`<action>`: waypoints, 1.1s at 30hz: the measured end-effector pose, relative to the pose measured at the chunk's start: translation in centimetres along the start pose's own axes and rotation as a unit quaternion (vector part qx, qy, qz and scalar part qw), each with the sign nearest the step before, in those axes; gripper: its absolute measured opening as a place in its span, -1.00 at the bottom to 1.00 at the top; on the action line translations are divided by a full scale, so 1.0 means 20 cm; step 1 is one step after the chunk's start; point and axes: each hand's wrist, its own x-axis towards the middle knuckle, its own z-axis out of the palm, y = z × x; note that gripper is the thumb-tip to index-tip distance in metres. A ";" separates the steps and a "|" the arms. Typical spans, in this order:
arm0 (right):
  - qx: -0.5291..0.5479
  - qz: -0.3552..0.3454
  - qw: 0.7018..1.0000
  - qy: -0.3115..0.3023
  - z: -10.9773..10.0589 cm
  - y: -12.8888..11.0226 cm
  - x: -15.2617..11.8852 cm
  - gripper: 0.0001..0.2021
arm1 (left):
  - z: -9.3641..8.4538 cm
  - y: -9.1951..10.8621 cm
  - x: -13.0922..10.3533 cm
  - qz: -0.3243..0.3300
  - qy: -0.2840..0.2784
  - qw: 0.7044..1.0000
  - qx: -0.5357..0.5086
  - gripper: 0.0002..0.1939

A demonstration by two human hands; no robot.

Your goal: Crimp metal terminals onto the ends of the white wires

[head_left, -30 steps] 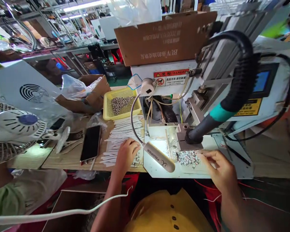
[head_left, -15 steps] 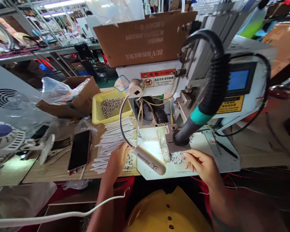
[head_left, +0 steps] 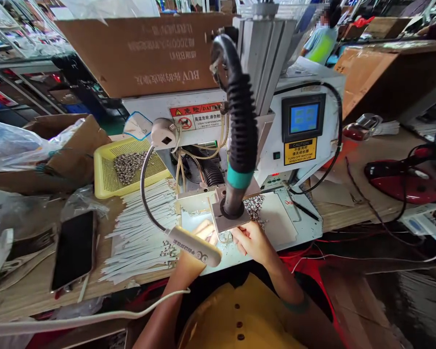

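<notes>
My left hand [head_left: 206, 231] is at the machine's work spot, its fingers bent together and partly behind the lamp head [head_left: 194, 246]. Close by on the right, my right hand [head_left: 253, 241] has its fingers curled in a pinch under the edge of the metal head block [head_left: 227, 220]. Whatever sits between the fingertips of either hand is too small or hidden to name. Small metal parts [head_left: 255, 206] lie in a pile just behind my right hand. Left of my left hand, many thin white strips [head_left: 141, 225] are spread out, some with small metal pieces at their ends.
A thick black hose [head_left: 242, 126] rises from the head block. The machine [head_left: 261, 169] carries a blue screen [head_left: 305, 118] and high-temperature warning labels. A yellow basket [head_left: 98, 169] holds small metal parts. A phone [head_left: 74, 249] lies left. A person [head_left: 321, 41] is in the background.
My left hand has gone from the strips rightward to beneath the machine head. My right hand has moved in from the pile beside it. The camera view has turned right.
</notes>
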 end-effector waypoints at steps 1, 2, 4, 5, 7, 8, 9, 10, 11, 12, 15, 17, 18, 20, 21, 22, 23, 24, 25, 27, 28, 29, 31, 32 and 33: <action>0.000 0.000 1.000 -0.002 0.00 0.00 0.00 -0.73 | 0.00 0.00 0.00 -0.010 -0.006 1.000 0.001 -0.62; -0.001 -0.001 1.000 -0.003 0.00 0.00 0.00 -0.74 | 0.00 0.00 0.00 -0.021 -0.011 1.000 0.001 -0.62; -0.003 -0.003 1.000 -0.003 0.00 0.00 0.01 -0.74 | 0.00 -0.01 -0.01 -0.042 -0.020 0.999 -0.003 -0.62; -0.004 -0.002 1.000 -0.003 0.00 0.00 0.01 -0.74 | 0.00 -0.01 -0.01 -0.052 -0.025 0.998 -0.004 -0.63; 0.000 0.000 1.000 -0.004 0.00 0.00 0.01 -0.74 | 0.01 -0.01 -0.01 -0.063 -0.028 0.998 -0.004 -0.62; 0.003 0.000 1.000 -0.003 0.00 -0.01 0.01 -0.74 | 0.02 -0.02 0.00 -0.061 -0.025 0.998 -0.005 -0.62; 0.005 -0.001 1.000 -0.001 0.00 -0.01 0.01 -0.74 | 0.02 -0.03 0.00 -0.052 -0.019 0.998 -0.007 -0.62; 0.006 -0.003 1.000 0.001 0.00 -0.01 0.01 -0.74 | 0.03 -0.04 0.00 -0.038 -0.010 0.999 -0.011 -0.63; 0.007 -0.005 1.000 0.002 0.00 -0.02 0.01 -0.74 | 0.03 -0.05 0.00 -0.023 0.001 1.000 -0.015 -0.65; 0.007 -0.007 1.000 0.003 0.00 -0.02 0.01 -0.74 | 0.04 -0.06 0.00 -0.010 0.013 1.000 -0.020 -0.66; 0.004 -0.006 1.000 -0.001 -0.01 -0.03 0.00 -0.76 | 0.05 -0.08 0.00 0.016 0.030 0.999 -0.031 -0.67; 0.003 -0.002 1.000 -0.003 -0.01 -0.03 0.00 -0.75 | 0.04 -0.08 0.01 0.025 0.024 0.999 -0.034 -0.66; 0.003 0.000 1.000 -0.003 -0.01 -0.02 0.00 -0.75 | 0.04 -0.07 0.01 0.028 0.020 0.999 -0.036 -0.66; 0.004 0.001 1.000 -0.002 -0.01 -0.02 0.01 -0.75 | 0.03 -0.06 0.01 0.027 0.014 0.999 -0.040 -0.67; 0.004 0.002 1.000 -0.002 -0.01 -0.02 0.00 -0.76 | 0.03 -0.05 0.01 0.025 0.013 0.999 -0.042 -0.68; 0.004 0.002 1.000 -0.001 -0.01 -0.02 0.00 -0.76 | 0.03 -0.05 0.01 0.024 0.014 0.999 -0.045 -0.69; 0.005 0.001 1.000 -0.001 -0.01 -0.02 0.00 -0.76 | 0.03 -0.04 0.01 0.023 0.015 0.998 -0.049 -0.71; 0.006 0.001 1.000 -0.001 -0.01 -0.03 0.00 -0.76 | 0.02 -0.04 0.00 0.021 0.016 0.998 -0.051 -0.71; 0.007 -0.001 1.000 -0.001 -0.01 -0.03 0.00 -0.76 | 0.02 -0.05 0.00 0.018 0.016 0.998 -0.053 -0.71; 0.010 -0.005 1.000 0.000 -0.01 -0.03 0.00 -0.76 | 0.03 -0.05 0.00 0.011 0.015 0.998 -0.052 -0.69; 0.011 -0.006 1.000 0.001 -0.01 -0.02 0.01 -0.76 | 0.03 -0.05 0.00 0.009 0.014 0.999 -0.051 -0.68; 0.012 -0.007 1.000 0.002 -0.01 -0.02 0.01 -0.76 | 0.03 -0.05 0.00 0.009 0.014 0.999 -0.049 -0.68; 0.006 -0.008 1.000 -0.002 -0.01 -0.01 0.01 -0.75 | 0.04 -0.05 0.01 0.013 0.012 0.999 -0.038 -0.69; -0.008 -0.012 1.000 -0.004 0.00 -0.02 0.01 -0.74 | 0.04 -0.04 0.02 0.017 0.012 0.999 -0.030 -0.70; -0.032 -0.022 0.999 0.000 0.00 -0.03 0.00 -0.74 | 0.04 -0.03 0.02 0.027 0.009 0.999 -0.018 -0.71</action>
